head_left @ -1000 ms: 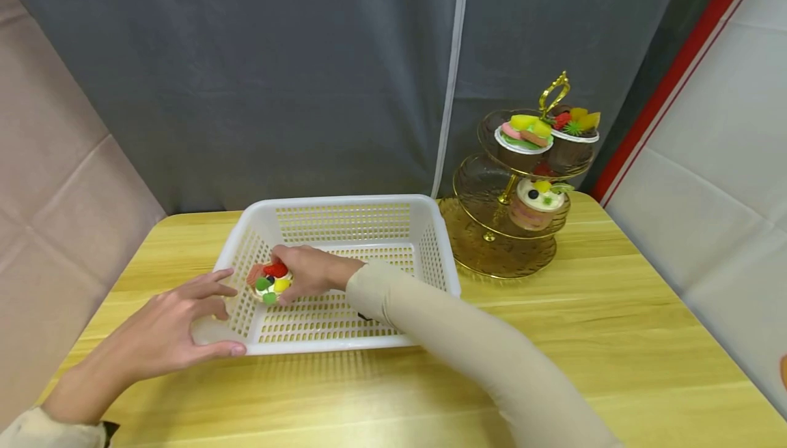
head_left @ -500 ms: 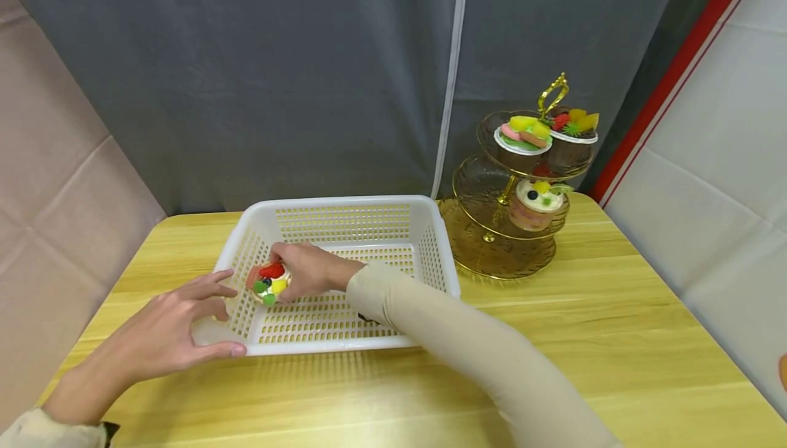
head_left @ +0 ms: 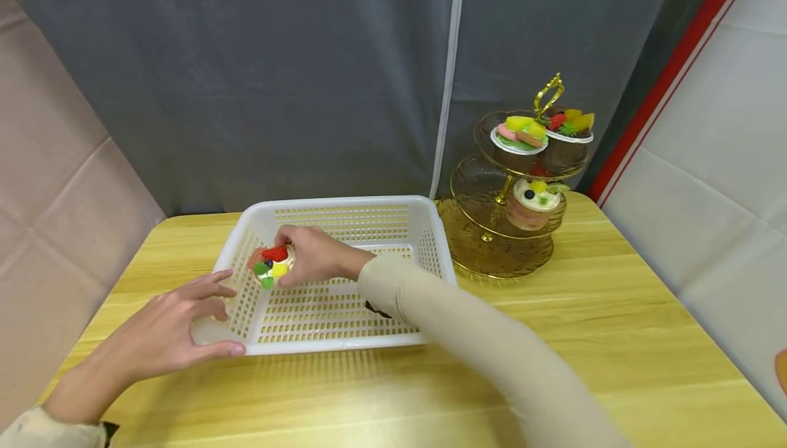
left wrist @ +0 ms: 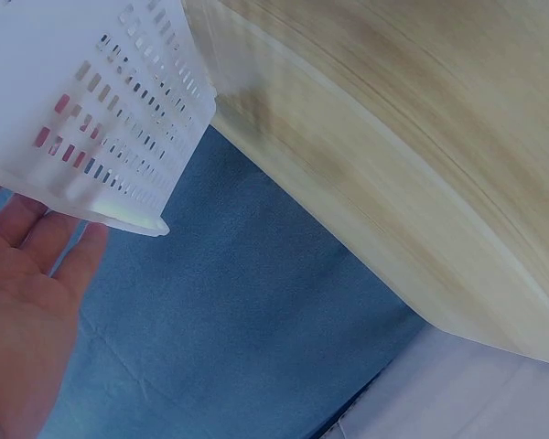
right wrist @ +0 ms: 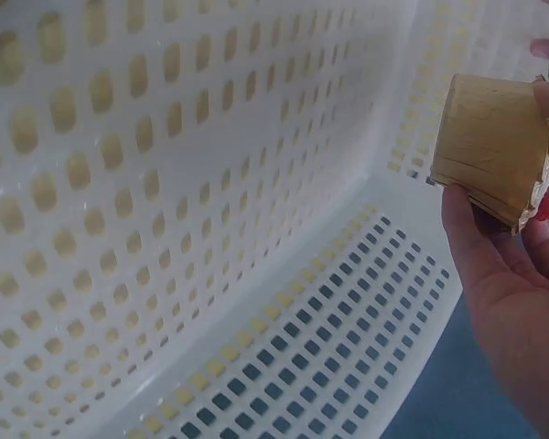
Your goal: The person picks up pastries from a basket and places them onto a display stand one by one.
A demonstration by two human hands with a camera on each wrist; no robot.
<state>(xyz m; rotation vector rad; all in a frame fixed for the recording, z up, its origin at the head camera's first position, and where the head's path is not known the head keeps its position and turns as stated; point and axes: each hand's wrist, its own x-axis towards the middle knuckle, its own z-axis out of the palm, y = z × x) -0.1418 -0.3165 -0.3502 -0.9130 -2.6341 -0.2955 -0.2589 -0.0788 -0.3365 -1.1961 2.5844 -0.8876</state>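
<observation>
In the head view my right hand (head_left: 313,255) reaches into the left part of a white perforated plastic basket (head_left: 350,344) and grips a toy cupcake (head_left: 278,269) topped with a strawberry, yellow fruit and green pieces. The right wrist view shows its golden-brown cup (right wrist: 494,142) between thumb and fingers, tipped sideways in that view. At the basket's left front corner, my left hand (head_left: 162,328) rests its spread fingers and thumb against the rim. The left wrist view has these fingers (left wrist: 50,242) at the basket's edge, their tips partly hidden.
A gold-trimmed three-tier stand (head_left: 492,246) is to the basket's right. Two fruit-topped cupcakes, one with yellow fruit (head_left: 519,137) and one with a strawberry (head_left: 568,141), sit on its top tier. A creamy cupcake (head_left: 533,205) sits on the middle tier. Grey curtain (head_left: 295,93) hangs behind the wooden table (head_left: 369,407).
My right hand has raised the cupcake slightly from where it was low in the basket, and the forearm has shifted a little to the right. The left hand keeps its place at the rim.
</observation>
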